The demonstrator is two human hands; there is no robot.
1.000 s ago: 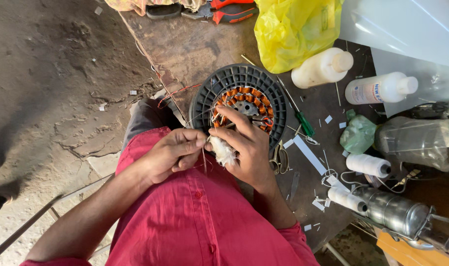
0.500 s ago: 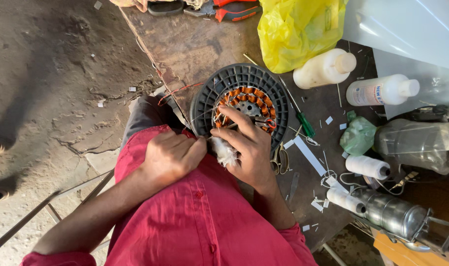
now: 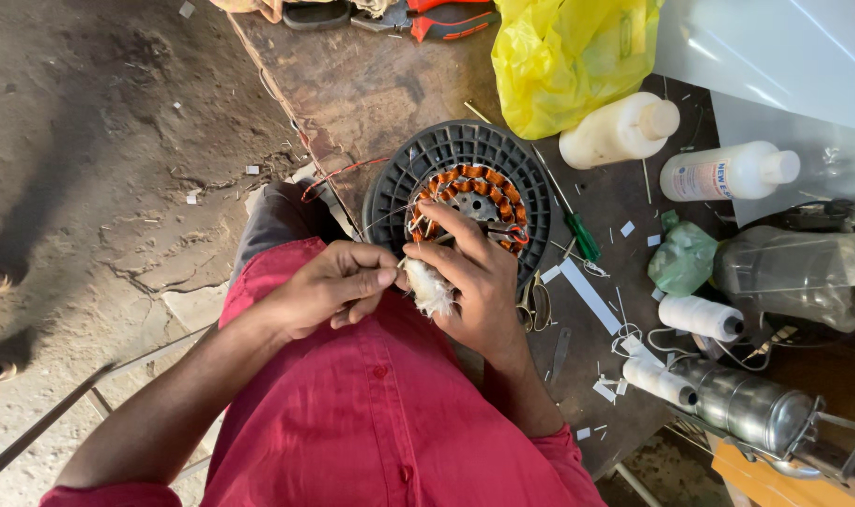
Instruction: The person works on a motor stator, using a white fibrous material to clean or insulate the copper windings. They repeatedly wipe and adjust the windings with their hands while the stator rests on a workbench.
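Fingers [image 3: 376, 274] of the left hand [image 3: 329, 286] are pinched tight, thumb against forefinger, nipping what looks like a thin thread right at the edge of the white tuft [image 3: 430, 286]. That fluffy bundle sits between the two hands, just in front of the red shirt [image 3: 380, 422], its near end touching the left fingertips and its far side tucked under the right hand [image 3: 479, 277]. The right hand curls over it, fingers bent and closed round the tuft's upper end, forefinger stretching up onto the motor coil [image 3: 469, 192]. Whether the right thumb presses the tuft I cannot tell; it is hidden underneath.

The coil, a ring of orange copper windings, lies inside a round black plastic housing [image 3: 418, 164] on the dusty brown workbench [image 3: 352, 84], directly above the hands. Fine wires run from the windings down toward the pinch. A red wire [image 3: 338, 172] trails off the housing's left side.

Just right of the right hand lie small scissors [image 3: 535, 302], and beyond them a green-handled screwdriver [image 3: 582, 235] and a white strip [image 3: 589, 296]. Farther right stand two white thread spools [image 3: 700, 317], a crumpled green bag [image 3: 683, 263] and a metal can [image 3: 751, 408]. Up top, a yellow plastic bag [image 3: 563, 61] slumps beside two pale bottles [image 3: 620, 131]. White paper scraps are scattered across the bench.
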